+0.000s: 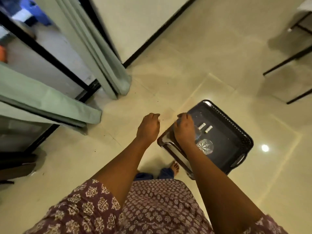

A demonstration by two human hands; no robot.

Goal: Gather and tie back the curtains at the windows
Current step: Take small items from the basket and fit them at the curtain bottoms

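Down low, both forearms reaching forward and down from patterned maroon sleeves, backs of the hands turned up. Left hand [149, 126] just left of the black tray [236, 135], over bare floor tile, fingers curled under with nothing visible in them. Right hand [184, 130] over the tray's near-left corner, fingers bent around something pale and translucent [197, 132], blurred, cannot tell what; cannot tell how firm the hold is. Inside the tray, just right of that hand: two small white pieces [205, 128] side by side, and a round clear cut-pattern disc [205, 146] nearer the body. Well left of the tray and farther away, pale green curtains: one gathered panel [101, 53] hanging in folds at the black-framed glass door [42, 51], hem touching the floor; another panel [45, 102] stretching across further left, untied. Bare foot [174, 167] beside the tray's near edge. Black furniture legs [290, 59] well beyond the tray, upper right.
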